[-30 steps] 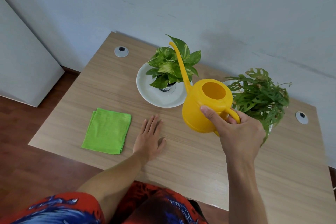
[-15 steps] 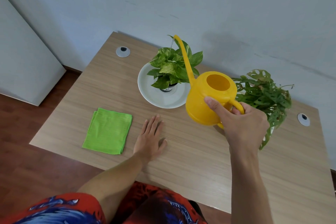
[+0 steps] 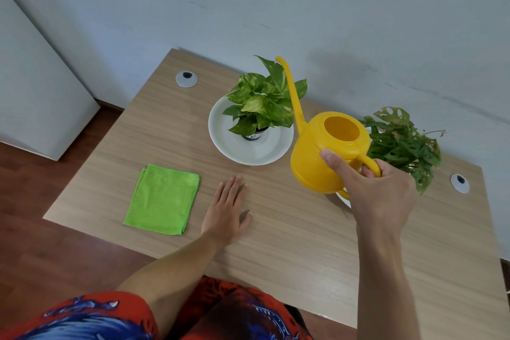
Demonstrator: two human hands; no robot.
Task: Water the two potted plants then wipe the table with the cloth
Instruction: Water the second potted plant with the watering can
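Fingers of the right hand (image 3: 382, 196) grip the watering can (image 3: 320, 163) by its handle, spout above the left plant (image 3: 262, 102). Left hand (image 3: 225, 211) lies flat, fingers loosely spread, on the table (image 3: 289, 243) beside the cloth (image 3: 162, 199).

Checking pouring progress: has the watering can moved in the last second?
Yes. The watering can rose, its spout lifting above the left plant.

No words, brands or numbers can be read anywhere. The only label is a small white sticker (image 3: 252, 135) on the dark pot (image 3: 254, 135) of the left plant, and its print is too small to make out.
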